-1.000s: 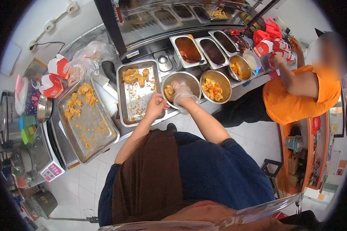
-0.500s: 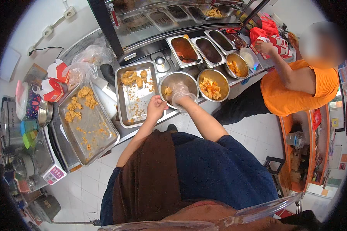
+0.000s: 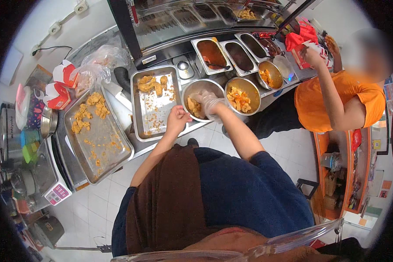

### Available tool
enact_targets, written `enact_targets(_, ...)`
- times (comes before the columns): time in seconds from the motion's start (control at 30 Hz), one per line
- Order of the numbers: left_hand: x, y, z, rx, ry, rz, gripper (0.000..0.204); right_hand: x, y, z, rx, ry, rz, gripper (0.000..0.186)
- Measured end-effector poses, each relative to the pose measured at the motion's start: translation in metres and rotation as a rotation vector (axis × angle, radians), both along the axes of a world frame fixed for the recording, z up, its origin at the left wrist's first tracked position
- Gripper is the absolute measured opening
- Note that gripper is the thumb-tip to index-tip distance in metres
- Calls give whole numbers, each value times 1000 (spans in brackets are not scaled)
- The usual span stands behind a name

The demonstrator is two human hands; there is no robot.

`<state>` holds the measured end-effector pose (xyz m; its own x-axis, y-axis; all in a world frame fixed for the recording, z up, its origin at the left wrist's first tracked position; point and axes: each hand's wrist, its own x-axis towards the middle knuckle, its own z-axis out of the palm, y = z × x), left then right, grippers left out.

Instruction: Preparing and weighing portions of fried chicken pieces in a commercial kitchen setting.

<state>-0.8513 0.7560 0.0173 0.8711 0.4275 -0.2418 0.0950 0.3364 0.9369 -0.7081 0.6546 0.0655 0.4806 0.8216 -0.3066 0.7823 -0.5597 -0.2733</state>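
Observation:
My right hand (image 3: 208, 104), in a clear plastic glove, reaches into a steel mixing bowl (image 3: 186, 91). Its fingers curl over pieces of fried chicken (image 3: 194, 107) at the bowl's left side, and the glove partly blurs them. My bare left hand (image 3: 177, 118) is closed at the near left rim of the same bowl, thumb and fingertips pinched there. Just right stands a second steel bowl (image 3: 258, 98) of chopped, sauced pieces (image 3: 240, 101). Left of my hands, a steel tray (image 3: 157, 124) holds fried chicken (image 3: 150, 85) and crumbs.
A larger tray (image 3: 111, 153) with fried pieces lies further left, beside red-and-white boxes (image 3: 59, 98) and a scale (image 3: 56, 192). Sauce pans (image 3: 212, 54) line the back under a glass display case (image 3: 196, 22). At the right, a person in an orange shirt (image 3: 332, 107) handles a box.
My right hand has shifted slightly right and turned within the bowl, showing more chicken at its left. My left hand remains at the rim. The other person's arm has risen.

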Motion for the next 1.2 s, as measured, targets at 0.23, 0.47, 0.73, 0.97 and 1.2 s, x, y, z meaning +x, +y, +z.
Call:
enact_targets(0.23,-3,0,-2,1,25,-1,28,-29,12,35,55,-197,-198,68)
enact_targets(0.47,-3,3,-12,-30,-39,35,31,8,-6,-5,292,318,-277,63)
enact_targets(0.73,-3,3,-6,9,-14,-1,31,-9,24,-8,55,17,-240,71)
enact_targets(0.97,-3,5,-3,16,18,0,31,-5,-5,2,405,284,-204,56)
enact_targets(1.2,-1,4,-4,20,12,-11,31,-7,20,-13,50,37,-150,49)
